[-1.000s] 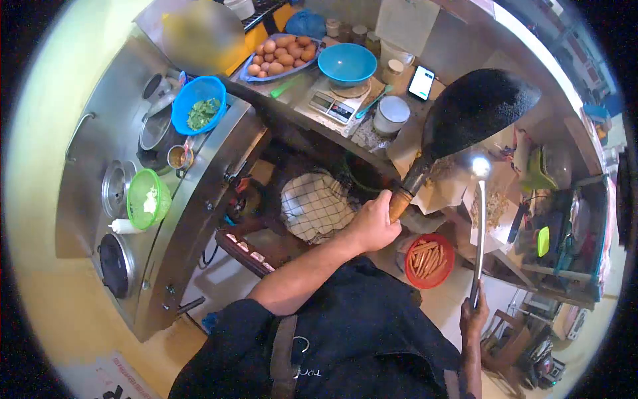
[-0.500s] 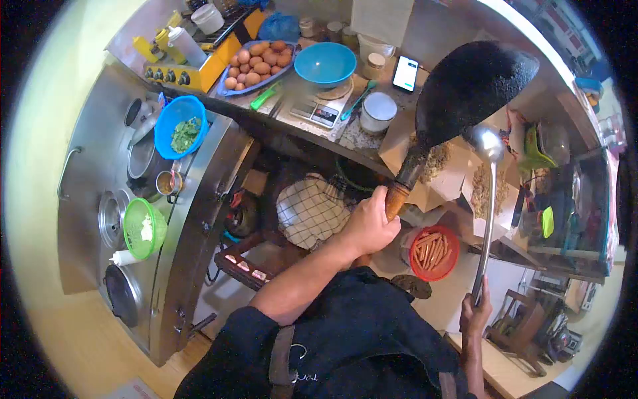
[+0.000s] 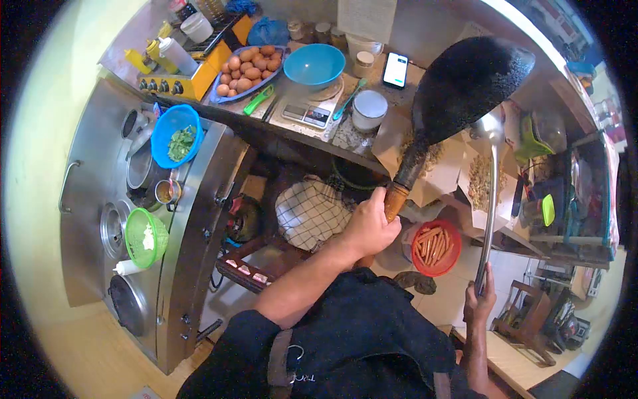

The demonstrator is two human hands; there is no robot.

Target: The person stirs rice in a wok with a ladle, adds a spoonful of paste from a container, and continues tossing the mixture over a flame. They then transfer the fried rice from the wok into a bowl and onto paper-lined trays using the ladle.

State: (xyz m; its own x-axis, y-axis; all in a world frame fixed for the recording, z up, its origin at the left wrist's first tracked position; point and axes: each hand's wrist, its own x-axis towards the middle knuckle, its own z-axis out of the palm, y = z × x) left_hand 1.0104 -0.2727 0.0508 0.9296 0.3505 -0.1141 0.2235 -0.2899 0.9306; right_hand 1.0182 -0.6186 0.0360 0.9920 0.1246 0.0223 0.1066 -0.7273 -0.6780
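My left hand (image 3: 369, 227) is wrapped round the wooden handle of a blackened wok (image 3: 465, 90), which is tipped up on its side over the counter. In my right hand (image 3: 478, 299) is the long metal handle of a ladle (image 3: 492, 166). The ladle's bowl overlaps the wok's lower rim in this view. Beneath them, two open cardboard boxes hold brownish grainy food; the right box (image 3: 475, 211) has the ladle in front of it, and the left box (image 3: 425, 189) is partly hidden by the wok.
A red basket of sausages (image 3: 458, 256) stands below the boxes. Along the counter are a white tub (image 3: 369, 112), a phone (image 3: 395, 70), a scale (image 3: 306, 114), a blue bowl (image 3: 314, 65) and eggs (image 3: 249, 70). Steel stove (image 3: 86, 233) at left holds a green basket (image 3: 146, 238).
The camera view has shifted slightly, so the counter things sit a little further left. Both hands keep their grips, and the wok and ladle stay nearly where they were.
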